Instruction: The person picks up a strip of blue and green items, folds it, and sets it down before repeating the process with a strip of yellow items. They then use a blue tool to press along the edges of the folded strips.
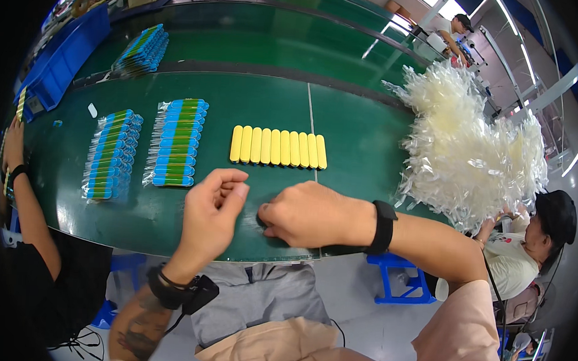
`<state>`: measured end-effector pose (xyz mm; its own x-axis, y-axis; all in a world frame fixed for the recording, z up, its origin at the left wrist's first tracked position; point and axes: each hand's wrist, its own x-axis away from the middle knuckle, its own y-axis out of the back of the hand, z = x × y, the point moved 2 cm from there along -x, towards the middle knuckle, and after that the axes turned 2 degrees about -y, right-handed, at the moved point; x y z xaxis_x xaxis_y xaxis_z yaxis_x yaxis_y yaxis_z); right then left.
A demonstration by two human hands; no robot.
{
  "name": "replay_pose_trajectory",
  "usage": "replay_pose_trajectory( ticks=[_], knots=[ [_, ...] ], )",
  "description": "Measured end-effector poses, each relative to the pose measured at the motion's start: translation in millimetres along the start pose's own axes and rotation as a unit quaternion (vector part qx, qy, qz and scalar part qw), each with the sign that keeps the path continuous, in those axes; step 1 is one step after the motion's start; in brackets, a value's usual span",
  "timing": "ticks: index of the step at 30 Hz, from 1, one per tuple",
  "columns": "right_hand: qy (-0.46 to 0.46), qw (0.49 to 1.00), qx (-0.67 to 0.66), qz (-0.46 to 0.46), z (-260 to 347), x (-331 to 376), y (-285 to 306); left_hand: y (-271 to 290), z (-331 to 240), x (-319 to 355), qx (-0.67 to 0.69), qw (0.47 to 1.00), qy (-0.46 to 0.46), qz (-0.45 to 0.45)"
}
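Observation:
My left hand [213,216] hovers over the near part of the green table, fingers curled in and thumb raised, with nothing visible between them. Just to its right, my right hand [313,214] is closed, knuckles up; whatever its fingers may hold is hidden beneath them. Beyond both hands lies a side-by-side row of yellow, round-ended flat strips [279,147], apart from my fingers. Past my left hand stands a column of blue-and-green strips [178,142] in clear sleeves. A second such column [113,155] lies farther left.
A large heap of clear plastic sleeves [465,143] covers the table's right side. More sleeved strips [142,48] lie across the dark rail, near a blue bin [65,58]. A co-worker's hand [13,146] is at the left edge; another person [531,236] sits at right.

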<state>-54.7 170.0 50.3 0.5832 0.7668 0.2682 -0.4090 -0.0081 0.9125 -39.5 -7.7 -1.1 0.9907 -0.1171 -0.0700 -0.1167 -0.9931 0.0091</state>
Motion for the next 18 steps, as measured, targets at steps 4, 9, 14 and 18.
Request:
replay_pose_trajectory(
  ticks=[4,9,14,18],
  knots=[
    [0.005,0.996,-0.089,-0.025,2.7,1.9,-1.7,8.2,2.3,16.1,0.019,0.999,-0.041,0.029],
    [-0.047,0.961,-0.168,-0.214,2.6,37.4,5.7,9.3,5.7,13.4,0.093,0.994,-0.053,-0.029],
    [-0.105,0.733,-0.317,-0.593,-53.2,171.6,104.0,1.8,-1.5,12.5,0.041,0.997,-0.068,-0.007],
    [-0.123,0.626,-0.245,-0.73,-43.4,273.2,234.3,13.7,-0.2,19.8,-0.068,0.993,-0.099,0.008]
  ],
)
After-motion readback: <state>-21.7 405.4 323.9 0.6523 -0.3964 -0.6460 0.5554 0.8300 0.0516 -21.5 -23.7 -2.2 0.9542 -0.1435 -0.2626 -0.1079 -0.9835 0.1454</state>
